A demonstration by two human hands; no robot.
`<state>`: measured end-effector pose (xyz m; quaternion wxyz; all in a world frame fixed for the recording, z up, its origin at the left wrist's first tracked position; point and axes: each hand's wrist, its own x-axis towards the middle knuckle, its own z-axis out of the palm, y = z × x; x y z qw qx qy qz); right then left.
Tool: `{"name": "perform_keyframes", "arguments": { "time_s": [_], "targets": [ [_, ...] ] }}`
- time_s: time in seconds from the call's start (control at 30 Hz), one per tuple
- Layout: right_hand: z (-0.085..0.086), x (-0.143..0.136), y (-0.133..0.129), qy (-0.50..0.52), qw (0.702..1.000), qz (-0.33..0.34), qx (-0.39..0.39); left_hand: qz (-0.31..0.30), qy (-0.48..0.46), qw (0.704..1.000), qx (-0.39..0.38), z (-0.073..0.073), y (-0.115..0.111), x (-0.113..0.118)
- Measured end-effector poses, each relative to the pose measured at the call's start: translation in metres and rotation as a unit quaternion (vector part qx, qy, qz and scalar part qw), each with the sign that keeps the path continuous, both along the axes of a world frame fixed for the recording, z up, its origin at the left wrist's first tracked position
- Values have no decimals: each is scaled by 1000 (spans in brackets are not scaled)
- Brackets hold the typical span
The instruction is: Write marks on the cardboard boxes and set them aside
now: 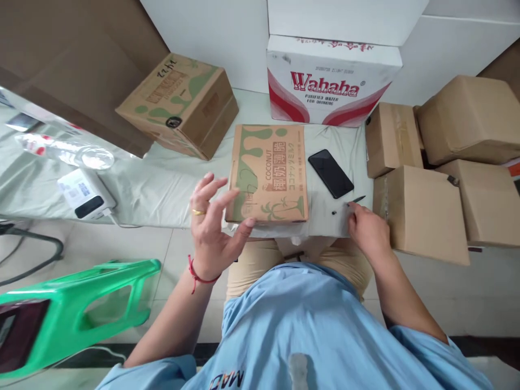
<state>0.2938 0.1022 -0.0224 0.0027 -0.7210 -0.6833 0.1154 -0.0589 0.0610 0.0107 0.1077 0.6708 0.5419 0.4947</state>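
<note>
A coconut-printed cardboard box lies in front of me near the table's front edge. My left hand, with a gold ring and a red wrist cord, is at the box's left front corner. Its fingers are spread and hold nothing; the thumb is by the lower edge. My right hand is closed at the table edge, with a dark pen sticking out at its fingertips. A small black piece, perhaps a pen cap, lies just left of that hand. Above it rests a black smartphone, screen up.
Several plain brown boxes are grouped at the right. Behind stands a white Wahaha carton. Another coconut box sits at the back left. A plastic bottle and a white power bank lie left. A green stool stands below.
</note>
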Motion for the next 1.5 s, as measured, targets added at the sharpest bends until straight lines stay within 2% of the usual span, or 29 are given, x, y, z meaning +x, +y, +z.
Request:
{"name": "perform_keyframes", "arguments": {
  "time_s": [0.1,0.17,0.3,0.4,0.47,0.57,0.63,0.7,0.77,0.8,0.83,0.9,0.93,1.0,1.13,1.2,1.33,1.5],
  "targets": [
    [-4,3,2,-84,994,10,-73,-76,57,995,-12,19,15,12],
    [-2,1,8,-108,989,20,-94,-128,112,984,-57,28,27,18],
    [6,-2,21,-153,979,71,-114,-210,273,923,-172,38,45,23],
    [9,-2,23,-168,972,120,-113,-219,338,897,-182,41,49,22],
    [8,-2,19,-145,978,134,-72,-225,360,886,-185,42,49,22],
    [10,-2,5,7,986,122,112,-220,373,881,-191,41,49,23],
    [12,-5,-9,182,949,92,242,-215,373,881,-195,41,50,24],
    [13,-13,-25,379,866,54,322,-211,371,882,-198,40,50,25],
    [12,-26,-41,546,770,31,329,-207,368,885,-196,39,50,25],
    [10,-34,-49,601,738,37,305,-205,367,886,-193,39,50,25],
    [7,-41,-56,630,726,58,269,-204,367,887,-190,38,50,25],
    [0,-54,-67,612,751,130,210,-202,369,888,-186,37,49,25],
    [-3,-59,-71,580,770,163,210,-201,371,888,-185,37,49,25],
    [-8,-66,-73,511,795,200,258,-199,373,887,-187,36,49,25],
    [-11,-75,-64,427,815,207,333,-195,374,887,-187,36,49,26],
    [-11,-80,-57,408,810,237,350,-192,376,887,-186,37,49,27],
    [-13,-89,-45,404,779,295,377,-187,380,887,-183,37,48,28],
    [-14,-93,-37,388,776,287,406,-186,383,886,-184,37,48,28]
  ]
}}
